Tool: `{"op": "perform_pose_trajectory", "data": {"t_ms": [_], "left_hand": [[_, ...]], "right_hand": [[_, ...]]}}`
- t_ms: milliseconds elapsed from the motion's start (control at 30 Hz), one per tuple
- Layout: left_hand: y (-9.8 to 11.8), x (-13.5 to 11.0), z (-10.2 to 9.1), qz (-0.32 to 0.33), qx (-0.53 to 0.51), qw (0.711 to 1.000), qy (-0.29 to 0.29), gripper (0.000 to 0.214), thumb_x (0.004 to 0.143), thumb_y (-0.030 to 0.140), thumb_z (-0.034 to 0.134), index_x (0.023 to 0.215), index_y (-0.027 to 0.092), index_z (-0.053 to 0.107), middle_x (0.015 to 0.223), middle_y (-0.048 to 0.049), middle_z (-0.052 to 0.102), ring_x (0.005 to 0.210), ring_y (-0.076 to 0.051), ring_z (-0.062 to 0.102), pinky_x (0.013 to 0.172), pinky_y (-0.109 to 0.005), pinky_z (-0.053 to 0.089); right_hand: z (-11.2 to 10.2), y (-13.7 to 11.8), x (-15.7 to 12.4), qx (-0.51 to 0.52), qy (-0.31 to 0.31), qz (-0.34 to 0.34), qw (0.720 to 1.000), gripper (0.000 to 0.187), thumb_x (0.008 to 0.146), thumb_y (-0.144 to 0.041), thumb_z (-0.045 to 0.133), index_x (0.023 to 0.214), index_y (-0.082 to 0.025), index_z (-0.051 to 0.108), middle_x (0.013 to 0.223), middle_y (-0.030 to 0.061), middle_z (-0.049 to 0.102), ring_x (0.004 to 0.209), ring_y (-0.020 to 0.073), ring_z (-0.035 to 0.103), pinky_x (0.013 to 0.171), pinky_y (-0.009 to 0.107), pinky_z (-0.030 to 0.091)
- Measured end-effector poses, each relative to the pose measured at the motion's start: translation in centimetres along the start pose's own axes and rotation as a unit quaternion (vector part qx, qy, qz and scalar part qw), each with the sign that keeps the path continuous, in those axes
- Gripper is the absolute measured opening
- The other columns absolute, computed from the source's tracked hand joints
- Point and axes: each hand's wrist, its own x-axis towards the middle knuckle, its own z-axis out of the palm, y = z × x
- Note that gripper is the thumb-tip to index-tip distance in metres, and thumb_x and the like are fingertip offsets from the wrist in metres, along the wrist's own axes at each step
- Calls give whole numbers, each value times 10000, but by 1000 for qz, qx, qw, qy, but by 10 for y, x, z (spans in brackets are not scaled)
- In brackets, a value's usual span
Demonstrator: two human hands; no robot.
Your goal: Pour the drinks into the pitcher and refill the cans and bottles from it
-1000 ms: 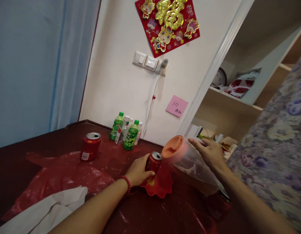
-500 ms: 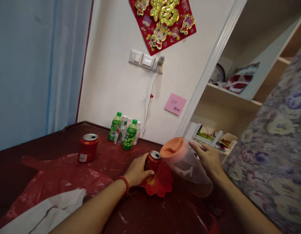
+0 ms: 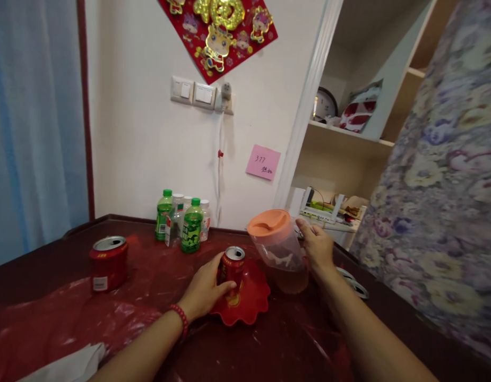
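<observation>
A dark brown table (image 3: 30,276) fills the lower half of the frame, much of it under a crumpled red plastic sheet (image 3: 70,323). A white cloth (image 3: 70,366) lies at the bottom left edge. Behind the table rises a white wall (image 3: 141,132), with a blue curtain (image 3: 30,122) at the left. A red and gold decoration (image 3: 217,32) hangs at the top centre, with wall switches (image 3: 191,91) beneath it and a pink sticky note (image 3: 263,162) further right. At the upper right a shelf (image 3: 341,135) carries a clock (image 3: 324,104). Floral fabric (image 3: 448,175) covers the right edge.

There are two red cans. The open can (image 3: 232,264) stands upright on one red scalloped plate (image 3: 249,307) at the centre, and the second can (image 3: 108,263) stands well apart at the left. A cluster of bottles (image 3: 183,223) stands against the wall: two green ones and at least two clear ones with white caps. One clear pitcher (image 3: 279,252) with an orange lid stands just right of the plate, nearly upright, with amber liquid low inside.

The left hand (image 3: 203,289) comes in from the bottom with a red bead bracelet on its wrist. Its fingers and thumb are wrapped around the open can's lower half, grasping it. The right hand (image 3: 317,246) comes in from the lower right with its forearm stretched out. Its fingers are curled against the pitcher's right side and hold it there. Whether the pitcher's base rests on the table cannot be told.
</observation>
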Motion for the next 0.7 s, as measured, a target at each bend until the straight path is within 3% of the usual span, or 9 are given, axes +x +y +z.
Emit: {"op": "perform_pose_trajectory", "data": {"t_ms": [367, 700], "left_hand": [[-2, 2, 2, -12, 17, 1000, -14, 693, 819, 278, 669, 1454, 221, 397, 1485, -106, 508, 1348, -297, 480, 1134, -451, 352], [4, 3, 1, -18, 62, 998, -18, 690, 819, 331, 659, 1451, 192, 421, 1470, -132, 525, 1336, -320, 499, 1126, -484, 375]], "right_hand": [[53, 39, 19, 101, 104, 78, 986, 548, 693, -711, 663, 538, -241, 428, 453, -84, 348, 470, 105, 346, 461, 256, 315], [93, 83, 16, 141, 99, 120, 978, 541, 735, -722, 621, 560, -269, 382, 447, -89, 327, 469, 121, 360, 454, 264, 335]]}}
